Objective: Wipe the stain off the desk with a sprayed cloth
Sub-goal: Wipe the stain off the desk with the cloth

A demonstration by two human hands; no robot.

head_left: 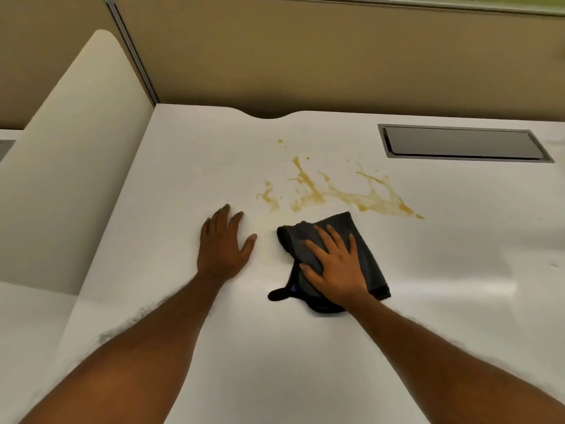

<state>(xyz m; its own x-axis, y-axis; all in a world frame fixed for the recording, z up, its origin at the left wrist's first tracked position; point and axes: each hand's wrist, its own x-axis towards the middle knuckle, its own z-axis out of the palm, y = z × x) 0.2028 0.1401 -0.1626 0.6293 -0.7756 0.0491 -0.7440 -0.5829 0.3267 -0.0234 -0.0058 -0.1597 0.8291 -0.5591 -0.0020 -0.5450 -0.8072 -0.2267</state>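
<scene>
Dark folded cloth (363, 240) under flat right hand (336, 270); splattered yellow stain (336, 194) beyond.

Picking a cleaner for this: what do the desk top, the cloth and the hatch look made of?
Desk: looks like white laminate, smooth semi-gloss; soft light glare shows on it.
Cloth: dark grey, soft and matte, folds limply under the right hand; probably microfibre, not certain.
Hatch: grey, flat, satin sheen, thin raised frame; metal or coated plastic, cannot tell which.
</scene>
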